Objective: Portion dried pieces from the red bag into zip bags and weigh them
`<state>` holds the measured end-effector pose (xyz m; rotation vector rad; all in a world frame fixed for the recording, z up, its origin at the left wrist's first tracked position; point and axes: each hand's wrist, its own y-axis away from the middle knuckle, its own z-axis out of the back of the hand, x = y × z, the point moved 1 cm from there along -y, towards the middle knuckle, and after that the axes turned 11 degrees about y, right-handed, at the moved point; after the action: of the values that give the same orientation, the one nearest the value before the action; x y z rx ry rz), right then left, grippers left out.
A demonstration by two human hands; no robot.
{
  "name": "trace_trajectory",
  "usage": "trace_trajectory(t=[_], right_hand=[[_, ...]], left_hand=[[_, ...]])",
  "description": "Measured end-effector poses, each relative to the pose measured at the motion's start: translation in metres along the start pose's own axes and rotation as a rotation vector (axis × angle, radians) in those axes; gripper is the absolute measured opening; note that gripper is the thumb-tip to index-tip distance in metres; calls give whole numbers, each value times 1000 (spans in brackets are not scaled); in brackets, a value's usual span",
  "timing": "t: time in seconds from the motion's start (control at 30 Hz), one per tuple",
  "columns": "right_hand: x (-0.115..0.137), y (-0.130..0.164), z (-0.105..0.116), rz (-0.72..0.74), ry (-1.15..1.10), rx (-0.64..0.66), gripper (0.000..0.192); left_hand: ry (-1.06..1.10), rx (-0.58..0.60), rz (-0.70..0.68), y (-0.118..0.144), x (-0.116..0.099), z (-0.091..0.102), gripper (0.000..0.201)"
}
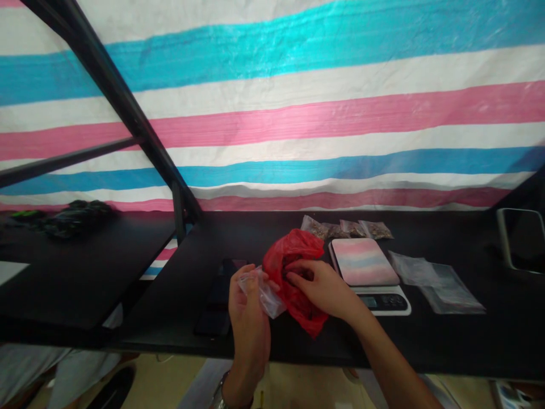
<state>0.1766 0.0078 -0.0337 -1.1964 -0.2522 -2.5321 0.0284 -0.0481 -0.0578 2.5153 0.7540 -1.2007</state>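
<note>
My left hand is closed on a small clear plastic bag, which touches the side of a red plastic bag. The red bag stands open on the black table. My right hand reaches into its mouth with fingers bent together; whatever they hold is hidden inside. Right beside it sits a kitchen scale with a shiny plate and a small display. Behind the scale lie several small filled zip bags with dry brownish contents. Flat clear zip bags are spread to the right of the scale.
A dark phone lies left of my left hand. At the far right a light-framed device stands on the table. A metal frame post rises at left before a striped sheet. A dark bundle rests on the left table.
</note>
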Motion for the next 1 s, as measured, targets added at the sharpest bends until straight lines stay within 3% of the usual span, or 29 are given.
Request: trace_trajectory(t=[0.13,0.27,0.37,0.47,0.63,0.8,1.0], right_hand=[[-6,-1,4,-59,-42,-14,22],[-8,-2,11,-30,341,-189,22],[-4,-2,8,-11,517,-173,22],[-1,-3,1,-6,505,-143,19],[-1,-8,-7,-117,553,-280,22],[5,-12,-18,-84,481,-262,20],[13,-13,-21,-57,290,-206,21]], left_hand=[[-64,-14,-11,-4,-2,5,46],[-151,-27,10,-5,-1,10,51],[-175,-3,51,-5,1,12,56],[-170,23,58,-6,4,12,57],[-197,-23,-44,-19,2,13,54],[-91,73,64,-29,2,6,54],[10,86,117,-31,-1,-1,57]])
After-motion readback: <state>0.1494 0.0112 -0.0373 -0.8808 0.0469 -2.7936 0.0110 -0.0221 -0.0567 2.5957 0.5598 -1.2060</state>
